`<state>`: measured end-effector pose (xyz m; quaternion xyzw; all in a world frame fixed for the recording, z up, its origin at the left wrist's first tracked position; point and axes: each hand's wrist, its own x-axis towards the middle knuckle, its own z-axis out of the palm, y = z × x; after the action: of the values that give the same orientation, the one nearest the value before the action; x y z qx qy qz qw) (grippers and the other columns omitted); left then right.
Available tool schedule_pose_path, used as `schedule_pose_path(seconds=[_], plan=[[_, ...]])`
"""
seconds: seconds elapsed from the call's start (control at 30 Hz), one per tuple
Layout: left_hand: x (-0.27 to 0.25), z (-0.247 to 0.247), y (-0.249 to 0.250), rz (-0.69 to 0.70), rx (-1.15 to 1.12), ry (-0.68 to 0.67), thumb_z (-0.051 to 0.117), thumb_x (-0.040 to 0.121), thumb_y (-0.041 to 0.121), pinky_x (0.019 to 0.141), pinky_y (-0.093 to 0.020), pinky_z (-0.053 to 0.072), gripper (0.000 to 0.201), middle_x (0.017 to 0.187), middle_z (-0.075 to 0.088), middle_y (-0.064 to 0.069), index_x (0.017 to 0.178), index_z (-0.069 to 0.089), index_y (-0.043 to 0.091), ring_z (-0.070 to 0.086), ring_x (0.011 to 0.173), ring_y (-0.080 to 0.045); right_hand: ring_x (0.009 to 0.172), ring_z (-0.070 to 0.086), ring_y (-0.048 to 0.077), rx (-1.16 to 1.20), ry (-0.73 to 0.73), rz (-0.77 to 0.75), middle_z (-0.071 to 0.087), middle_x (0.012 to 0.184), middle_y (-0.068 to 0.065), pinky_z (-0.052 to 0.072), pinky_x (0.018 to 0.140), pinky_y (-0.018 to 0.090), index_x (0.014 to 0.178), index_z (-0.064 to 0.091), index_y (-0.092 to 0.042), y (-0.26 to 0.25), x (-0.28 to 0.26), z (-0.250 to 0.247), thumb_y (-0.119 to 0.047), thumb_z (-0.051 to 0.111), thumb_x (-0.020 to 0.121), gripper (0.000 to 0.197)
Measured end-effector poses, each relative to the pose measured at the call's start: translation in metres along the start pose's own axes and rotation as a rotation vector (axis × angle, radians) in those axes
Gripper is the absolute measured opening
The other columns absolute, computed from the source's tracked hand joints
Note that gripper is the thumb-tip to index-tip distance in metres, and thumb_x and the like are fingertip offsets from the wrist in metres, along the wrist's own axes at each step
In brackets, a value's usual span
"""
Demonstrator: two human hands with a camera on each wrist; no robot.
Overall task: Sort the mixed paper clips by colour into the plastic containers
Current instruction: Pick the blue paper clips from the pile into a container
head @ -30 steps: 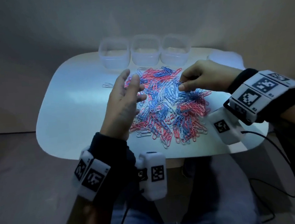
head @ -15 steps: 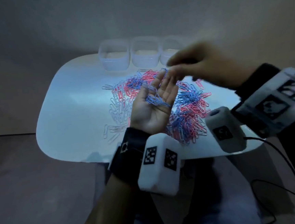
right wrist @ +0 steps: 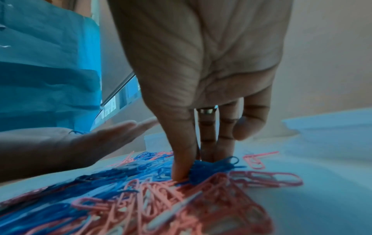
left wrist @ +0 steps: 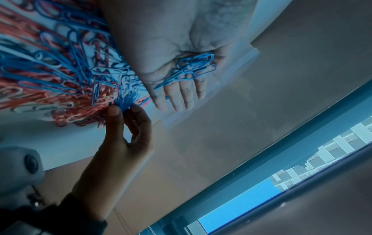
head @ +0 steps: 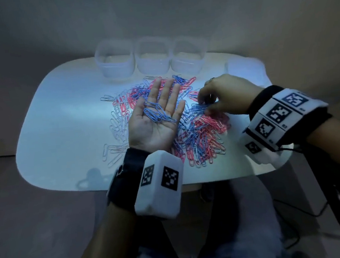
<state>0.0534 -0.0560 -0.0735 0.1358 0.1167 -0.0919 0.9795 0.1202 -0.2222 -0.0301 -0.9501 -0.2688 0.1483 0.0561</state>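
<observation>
Nearest the viewer, the left hand (head: 156, 119) lies palm up with its fingers straight and together, over the near-left part of the mixed heap of blue, pink and white paper clips (head: 198, 134) spread on the white rounded table (head: 62, 126); whether the back of the hand touches the heap is hidden from every view. A small bunch of blue paper clips (head: 158, 114) rests loose across the palm, not gripped; in the left wrist view the same bunch (left wrist: 191, 68) sits at the base of the fingers. Just right of that palm, at the far-right side of the heap, the right hand (head: 226, 97) reaches down with thumb and fingers drawn together on a tuft of blue clips (right wrist: 203, 168); the fingertips (right wrist: 179, 171) are buried in it, so how many clips they pinch is hard to make out, and motion blur smears the clips closest to the right wrist camera. A ring (right wrist: 207, 110) shows on one finger. Left of the heap's centre the clips are mostly white and pale. Beyond the heap, at the table's far edge, stand three clear plastic containers (head: 150, 57) in a row, touching or nearly so; their contents cannot be made out in the dim light. Right of the row, a pale box-like thing (head: 242, 69) sits blurred.
</observation>
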Motion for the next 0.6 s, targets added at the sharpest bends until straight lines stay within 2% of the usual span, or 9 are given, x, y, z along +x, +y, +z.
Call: schedule_pose_path(seconds=[0.13,0.3,0.4,0.47,0.57,0.6], plan=[[-0.004,0.0,-0.002,0.017,0.016,-0.011,0.02,0.098,0.037,0.085,-0.043,0.05,0.047,0.117,0.062,-0.011,0.115,0.056,0.012,0.053,0.116,-0.015,0.092,0.056,0.022,0.078,0.016,0.048,0.058,0.086,-0.003,0.048,0.078,0.034,0.094,0.065,-0.016,0.003,0.005,0.002,-0.027,0.072,0.076,0.022],[-0.007,0.0,-0.006,0.015,-0.006,-0.004,0.018,0.099,0.042,0.084,-0.044,0.05,0.052,0.116,0.064,-0.011,0.118,0.055,0.011,0.063,0.108,-0.02,0.083,0.045,0.016,0.078,0.004,0.068,0.05,0.083,-0.004,0.033,0.069,0.027,0.084,0.053,-0.021,-0.002,0.008,0.003,-0.034,0.067,0.081,0.02],[-0.008,0.001,-0.007,0.021,0.0,0.025,0.015,0.099,0.044,0.082,-0.043,0.052,0.054,0.116,0.063,-0.011,0.119,0.054,0.012,0.056,0.112,-0.014,0.084,0.044,0.015,0.126,-0.025,0.078,0.049,0.085,-0.002,0.034,0.071,0.025,0.093,0.06,-0.013,-0.005,0.012,0.001,-0.026,0.068,0.081,0.02],[-0.008,0.002,-0.005,0.027,-0.009,0.031,0.015,0.1,0.044,0.084,-0.041,0.052,0.054,0.114,0.064,-0.011,0.117,0.054,0.012,0.055,0.112,-0.014,0.084,0.044,0.016,0.154,-0.047,0.087,0.049,0.084,0.0,0.034,0.063,0.025,0.1,0.062,-0.007,-0.006,0.015,0.0,-0.02,0.069,0.081,0.024],[-0.01,0.002,-0.001,0.039,0.003,0.035,0.016,0.099,0.042,0.089,-0.037,0.048,0.051,0.116,0.063,-0.008,0.117,0.054,0.012,0.053,0.115,-0.012,0.081,0.045,0.017,0.184,-0.048,0.095,0.051,0.076,0.001,0.032,0.057,0.021,0.099,0.064,-0.003,-0.004,0.017,0.001,-0.018,0.069,0.08,0.024],[-0.01,0.0,-0.001,0.039,0.01,0.039,0.017,0.099,0.041,0.087,-0.037,0.05,0.05,0.116,0.063,-0.007,0.117,0.054,0.012,0.053,0.114,-0.011,0.081,0.046,0.017,0.193,-0.034,0.094,0.054,0.079,0.003,0.033,0.059,0.025,0.098,0.064,-0.002,-0.002,0.017,0.002,-0.018,0.069,0.08,0.024]])
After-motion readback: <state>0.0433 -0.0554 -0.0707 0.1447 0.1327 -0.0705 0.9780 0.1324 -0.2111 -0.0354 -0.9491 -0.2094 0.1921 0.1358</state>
